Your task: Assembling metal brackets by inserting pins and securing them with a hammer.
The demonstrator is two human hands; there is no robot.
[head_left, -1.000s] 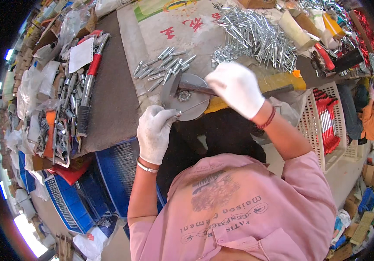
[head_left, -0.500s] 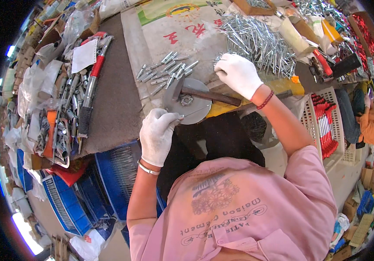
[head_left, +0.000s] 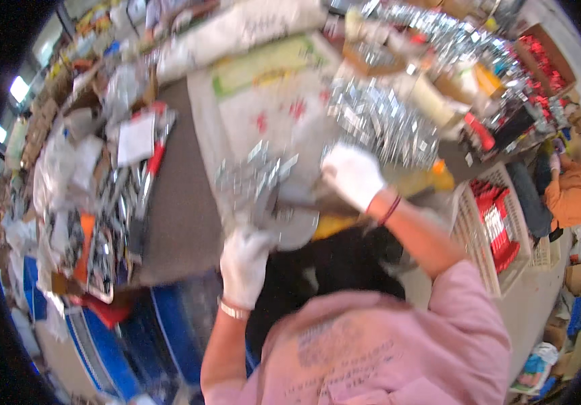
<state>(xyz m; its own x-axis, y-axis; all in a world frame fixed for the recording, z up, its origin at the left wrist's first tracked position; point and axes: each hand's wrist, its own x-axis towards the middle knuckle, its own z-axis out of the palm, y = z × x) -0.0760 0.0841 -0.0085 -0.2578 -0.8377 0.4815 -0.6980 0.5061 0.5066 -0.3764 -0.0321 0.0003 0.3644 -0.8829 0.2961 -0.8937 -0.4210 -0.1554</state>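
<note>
Since a second ago, my right hand (head_left: 354,177) has left the hammer (head_left: 267,205), now on the disc (head_left: 298,231), and is beside the rod pile (head_left: 388,125). My left hand (head_left: 246,264) bunches at the disc's rim; blur obscures whether either hand pinches anything. Bare table (head_left: 179,209) extends leftward.

disc (head_left: 298,233) ctr | rods (head_left: 253,169) behind | rod heap (head_left: 386,125) R-rear | crate (head_left: 468,239) far R

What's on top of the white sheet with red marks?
On the sheet lie a small bunch of shiny metal pieces and, at least partly, a big heap of silvery rods. Anything beneath them is covered.
</note>
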